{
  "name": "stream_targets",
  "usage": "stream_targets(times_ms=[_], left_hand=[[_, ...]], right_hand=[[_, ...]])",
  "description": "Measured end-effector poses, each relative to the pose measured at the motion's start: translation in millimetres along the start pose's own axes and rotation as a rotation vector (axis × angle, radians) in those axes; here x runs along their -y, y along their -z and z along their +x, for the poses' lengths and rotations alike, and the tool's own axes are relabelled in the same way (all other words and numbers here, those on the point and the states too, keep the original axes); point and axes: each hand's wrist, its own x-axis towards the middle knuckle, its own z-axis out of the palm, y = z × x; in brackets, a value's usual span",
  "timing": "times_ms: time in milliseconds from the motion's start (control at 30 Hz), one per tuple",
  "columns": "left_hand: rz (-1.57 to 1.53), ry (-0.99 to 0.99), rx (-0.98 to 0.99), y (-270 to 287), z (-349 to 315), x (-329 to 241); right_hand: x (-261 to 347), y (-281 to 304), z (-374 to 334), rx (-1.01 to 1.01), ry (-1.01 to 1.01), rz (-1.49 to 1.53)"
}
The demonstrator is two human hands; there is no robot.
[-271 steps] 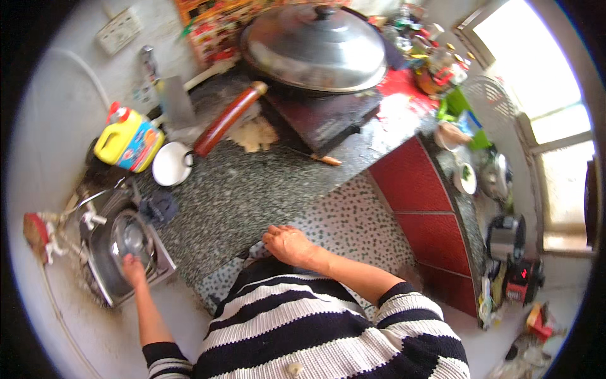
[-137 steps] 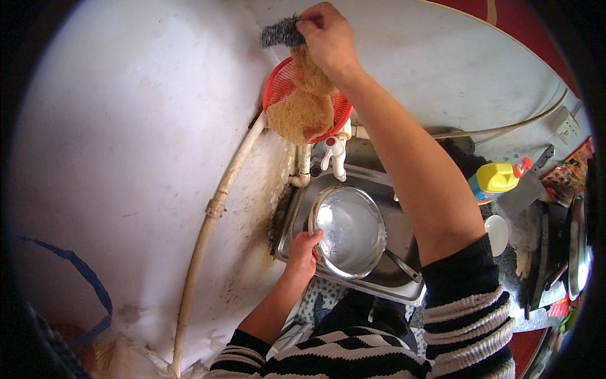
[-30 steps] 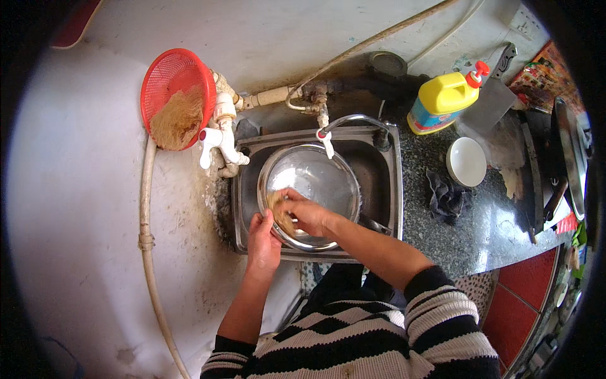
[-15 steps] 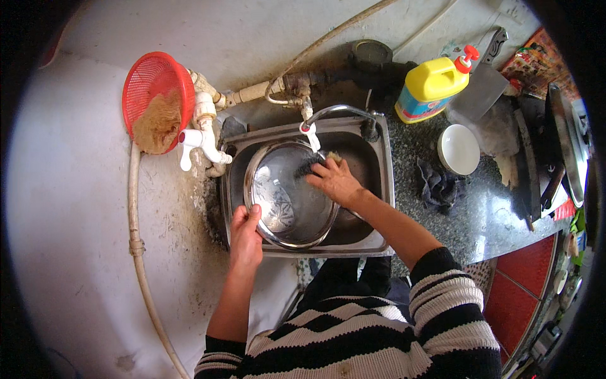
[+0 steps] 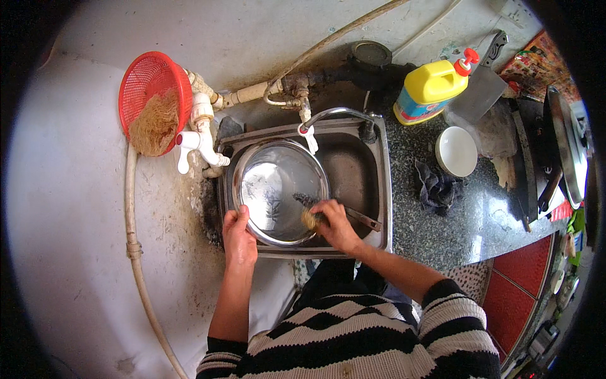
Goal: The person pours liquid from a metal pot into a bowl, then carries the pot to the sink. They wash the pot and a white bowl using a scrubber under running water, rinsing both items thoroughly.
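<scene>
A round, shiny steel basin (image 5: 254, 178) sits tilted in the sink, in its left part. My left hand (image 5: 240, 239) is closed on the basin's near-left rim, thumb on top. Inside the basin's near right side, my right hand (image 5: 336, 226) is closed on a yellowish-brown scrubbing pad (image 5: 310, 219); motion blurs the fingers. A dark, rough piece (image 5: 305, 199) shows just beyond them, but I cannot tell whether it belongs to the pad. To the right of that hand, a flat handle (image 5: 365, 219) with a hole at its end lies over the sink; its other end is hidden.
The steel sink (image 5: 386, 189) has a curved faucet (image 5: 344, 112) above it. At left are a white tap (image 5: 201, 142) and a red strainer (image 5: 153, 76). The counter holds a yellow pump jug (image 5: 429, 88), white bowl (image 5: 456, 151), dark cloth (image 5: 437, 189) and cleaver (image 5: 476, 91).
My right hand has come from the basin's far right side toward its near right rim, pad in hand. The basin and my left hand have shifted slightly left. The handle now shows.
</scene>
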Motion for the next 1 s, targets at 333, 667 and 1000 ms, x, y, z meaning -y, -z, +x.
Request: stream_targets(times_ms=[333, 667, 1000], left_hand=[[0.255, 0.041, 0.064, -18, -17, -22], [0.225, 0.066, 0.103, -10, 1, -2], [0.19, 0.136, 0.157, -20, -20, 2]], right_hand=[[-14, 13, 106, 0.186, 0.588, -0.841], [0, -33, 69, 0.727, -0.141, -0.711], [-9, -120, 132, -0.227, -0.682, 0.291]])
